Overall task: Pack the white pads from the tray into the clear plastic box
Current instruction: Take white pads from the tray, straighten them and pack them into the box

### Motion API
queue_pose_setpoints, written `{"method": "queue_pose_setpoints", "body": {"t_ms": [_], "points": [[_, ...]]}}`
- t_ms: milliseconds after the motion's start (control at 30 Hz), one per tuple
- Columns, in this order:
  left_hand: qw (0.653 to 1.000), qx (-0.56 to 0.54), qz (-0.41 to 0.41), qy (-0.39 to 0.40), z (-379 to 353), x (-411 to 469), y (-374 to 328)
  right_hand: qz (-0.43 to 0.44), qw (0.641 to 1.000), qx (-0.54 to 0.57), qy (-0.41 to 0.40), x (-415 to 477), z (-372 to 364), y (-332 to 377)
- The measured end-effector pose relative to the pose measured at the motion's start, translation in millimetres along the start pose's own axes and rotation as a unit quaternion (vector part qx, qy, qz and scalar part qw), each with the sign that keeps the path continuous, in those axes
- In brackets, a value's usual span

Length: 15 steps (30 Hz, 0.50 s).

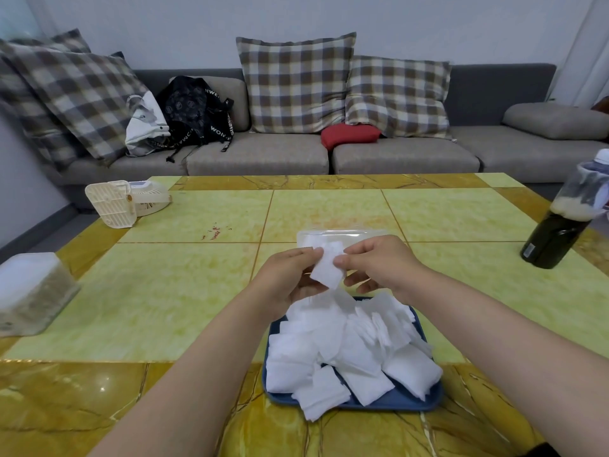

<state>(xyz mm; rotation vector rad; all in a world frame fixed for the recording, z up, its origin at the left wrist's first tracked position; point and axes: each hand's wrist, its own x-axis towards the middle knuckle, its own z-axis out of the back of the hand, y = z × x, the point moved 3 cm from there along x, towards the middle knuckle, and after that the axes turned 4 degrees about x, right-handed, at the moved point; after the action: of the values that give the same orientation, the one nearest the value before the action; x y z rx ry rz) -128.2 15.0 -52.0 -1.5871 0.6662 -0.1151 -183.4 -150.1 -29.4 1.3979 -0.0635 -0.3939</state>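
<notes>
White pad (328, 270) pinched between left hand (290, 278), right hand (379, 262) fingers.

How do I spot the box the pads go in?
Start at the yellow-green table and find the blue tray heaped with white pads. Just beyond it, behind the left hand and right hand pinching one pad, lies the clear plastic box. Only it is shiny and see-through.
</notes>
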Motion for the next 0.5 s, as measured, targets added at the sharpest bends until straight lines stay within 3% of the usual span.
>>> {"method": "queue_pose_setpoints", "body": {"t_ms": [133,233,333,500], "points": [[0.997,-0.063,0.045,-0.014,0,0,2,0.056,0.995,-0.071,-0.046,2,2,3],[0.99,-0.112,0.048,-0.067,3,2,4,0.086,0.992,-0.078,-0.049,3,7,10],[0.993,-0.01,0.013,-0.118,12,5,3,0.117,0.99,-0.078,0.022,-1,11,18],[0.999,0.047,-0.007,-0.02,0,-3,-4,0.131,0.981,-0.125,0.064,-5,7,18]]}}
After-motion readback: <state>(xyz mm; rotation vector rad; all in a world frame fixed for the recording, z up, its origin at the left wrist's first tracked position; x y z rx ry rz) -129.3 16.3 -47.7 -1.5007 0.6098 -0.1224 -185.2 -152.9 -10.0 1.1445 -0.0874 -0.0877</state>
